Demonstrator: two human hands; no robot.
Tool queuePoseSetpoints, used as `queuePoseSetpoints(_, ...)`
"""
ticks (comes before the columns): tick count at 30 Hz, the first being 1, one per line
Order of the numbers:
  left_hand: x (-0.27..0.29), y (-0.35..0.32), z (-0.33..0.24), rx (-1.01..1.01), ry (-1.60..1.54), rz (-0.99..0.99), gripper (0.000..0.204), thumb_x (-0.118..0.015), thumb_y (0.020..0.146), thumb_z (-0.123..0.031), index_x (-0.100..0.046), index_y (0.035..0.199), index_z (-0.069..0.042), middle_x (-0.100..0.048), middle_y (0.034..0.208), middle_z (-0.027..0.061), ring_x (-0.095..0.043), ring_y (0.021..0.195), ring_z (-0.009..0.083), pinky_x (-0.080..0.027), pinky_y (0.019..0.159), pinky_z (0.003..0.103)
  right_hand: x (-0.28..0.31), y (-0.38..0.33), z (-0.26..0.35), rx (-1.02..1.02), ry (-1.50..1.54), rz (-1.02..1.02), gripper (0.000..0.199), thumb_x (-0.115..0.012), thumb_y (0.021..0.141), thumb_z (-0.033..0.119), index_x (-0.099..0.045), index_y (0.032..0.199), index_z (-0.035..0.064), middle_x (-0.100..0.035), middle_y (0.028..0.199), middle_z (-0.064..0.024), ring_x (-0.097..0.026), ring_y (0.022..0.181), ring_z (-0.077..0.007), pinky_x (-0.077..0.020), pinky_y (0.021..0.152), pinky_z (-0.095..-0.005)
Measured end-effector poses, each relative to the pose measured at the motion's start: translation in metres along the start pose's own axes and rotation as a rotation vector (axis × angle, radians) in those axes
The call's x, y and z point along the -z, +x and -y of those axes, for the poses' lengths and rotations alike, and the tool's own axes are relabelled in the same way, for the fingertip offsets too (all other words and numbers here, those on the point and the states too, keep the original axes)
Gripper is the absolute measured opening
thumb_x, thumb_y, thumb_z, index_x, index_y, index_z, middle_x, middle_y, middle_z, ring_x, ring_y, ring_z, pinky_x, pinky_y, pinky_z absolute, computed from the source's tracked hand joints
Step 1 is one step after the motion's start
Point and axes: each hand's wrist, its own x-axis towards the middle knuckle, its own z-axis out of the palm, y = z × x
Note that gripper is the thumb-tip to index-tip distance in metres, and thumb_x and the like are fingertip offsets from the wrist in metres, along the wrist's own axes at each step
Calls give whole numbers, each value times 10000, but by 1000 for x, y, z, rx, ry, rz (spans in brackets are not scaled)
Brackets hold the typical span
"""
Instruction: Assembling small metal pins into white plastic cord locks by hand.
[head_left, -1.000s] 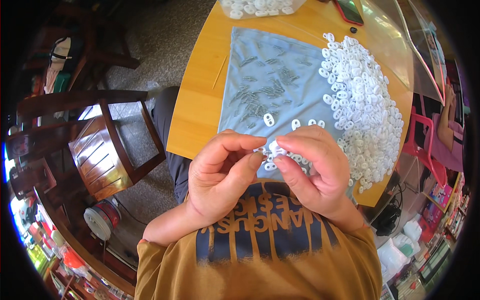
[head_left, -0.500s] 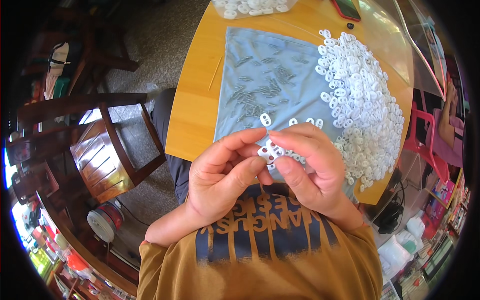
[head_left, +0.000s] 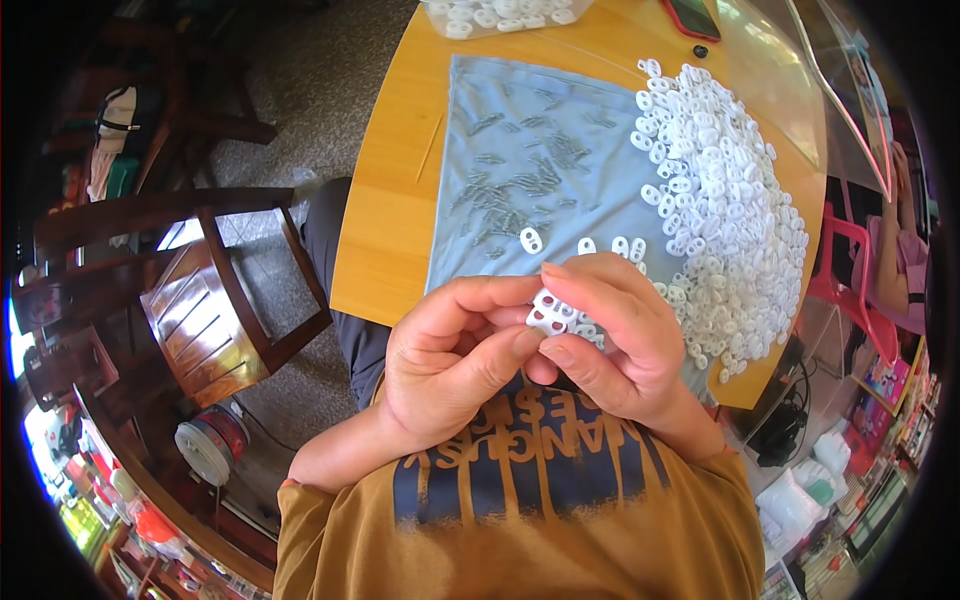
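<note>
Your left hand (head_left: 440,365) and right hand (head_left: 625,340) had drawn closer, both pinching the white two-holed pieces (head_left: 550,315) above the blue cloth (head_left: 610,190); the pieces, skewed moments earlier, lay straighter, apparently better lined up.

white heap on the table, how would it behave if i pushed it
The heap would probably spread, being loosely piled. Its pieces are likely light, being small with holes. Singly they may slide rather than roll: one white piece on the cloth looks flat and oval.
</note>
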Motion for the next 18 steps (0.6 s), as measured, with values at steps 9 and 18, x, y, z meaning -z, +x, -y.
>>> queuePoseSetpoints(9, -1, -1, -2, 74, 17, -63, 305, -552, 868, 52, -514, 1168, 4, -626, 927, 68, -616, 719, 96, -513, 660, 211, 2, -3, 5, -124, 63, -8, 307, -610, 812, -36, -619, 1115, 9, -614, 928, -90, -571, 747, -173, -461, 652, -264)
queuePoseSetpoints(18, -1, -1, 1, 59, 40, -111, 319, -543, 867, 57, -518, 1182, 11, -626, 895, 59, -610, 704, 95, -506, 640, 208, -6, -8, 3, -306, 288, -99, 222, -596, 841, -11, -631, 1060, -4, -600, 904, -88, -563, 772, -149, -451, 691, -247)
